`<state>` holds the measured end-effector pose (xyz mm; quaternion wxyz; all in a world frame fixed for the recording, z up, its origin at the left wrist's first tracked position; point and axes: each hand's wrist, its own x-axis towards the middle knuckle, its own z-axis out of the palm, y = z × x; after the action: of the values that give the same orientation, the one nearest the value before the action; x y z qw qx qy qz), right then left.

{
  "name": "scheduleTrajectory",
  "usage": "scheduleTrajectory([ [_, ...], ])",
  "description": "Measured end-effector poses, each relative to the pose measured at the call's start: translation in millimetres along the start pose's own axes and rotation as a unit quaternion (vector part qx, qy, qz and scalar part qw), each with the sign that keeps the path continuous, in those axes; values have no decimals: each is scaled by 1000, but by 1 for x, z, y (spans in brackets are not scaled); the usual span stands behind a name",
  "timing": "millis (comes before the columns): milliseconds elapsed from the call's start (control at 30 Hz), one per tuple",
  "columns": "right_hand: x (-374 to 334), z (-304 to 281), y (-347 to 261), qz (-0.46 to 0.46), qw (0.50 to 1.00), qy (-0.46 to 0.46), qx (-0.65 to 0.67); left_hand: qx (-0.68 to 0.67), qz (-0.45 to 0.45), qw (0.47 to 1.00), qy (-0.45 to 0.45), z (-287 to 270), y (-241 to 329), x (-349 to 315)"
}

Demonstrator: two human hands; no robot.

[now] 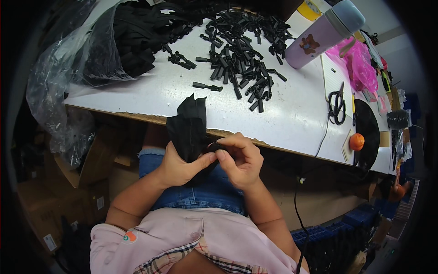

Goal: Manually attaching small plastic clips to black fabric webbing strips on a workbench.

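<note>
Above my lap, by the table's front edge, my left hand (183, 168) grips a bunch of black zipper tapes (188, 123), whose cut ends stand up past my fingers. Thumb and fingers of my right hand (242, 160) pinch a small black zipper slider (216, 146) against the tapes, with my left thumb touching there too. How far the slider sits on a tape is hidden by my fingers. Beyond my hands a heap of black zipper sliders with long pulls (237, 64) spreads over the white table (159, 98). One loose slider (207, 86) lies apart, closer to me.
At the far left, a clear plastic bag (59, 82) of black zipper tapes (134, 41) hangs over the edge. Rightward stand a lilac bottle (319, 39), black scissors (337, 105), a pink bag (358, 64) and an orange fruit (357, 142). A black cable (296, 205) hangs beside my right arm.
</note>
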<state>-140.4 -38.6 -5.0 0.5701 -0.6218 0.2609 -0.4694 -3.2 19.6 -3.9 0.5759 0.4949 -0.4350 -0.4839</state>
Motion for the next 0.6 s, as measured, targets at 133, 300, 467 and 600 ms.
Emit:
scheduleTrajectory([
  [133, 4, -7, -1, -71, 992, -51, -89, -25, 5, 1000, 12, 3, 3, 0],
  [300, 4, 2, -9, -139, 959, -56, -240, -7, -4, 1000, 30, -1, 1, -2],
  [467, 3, 9, -5, -187, 948, -21, -258, -21, -31, 999, 32, -4, 0, -2],
  [600, 3, 6, -11, -107, 977, -46, -177, -45, 15, 999, 4, -6, -5, -4],
])
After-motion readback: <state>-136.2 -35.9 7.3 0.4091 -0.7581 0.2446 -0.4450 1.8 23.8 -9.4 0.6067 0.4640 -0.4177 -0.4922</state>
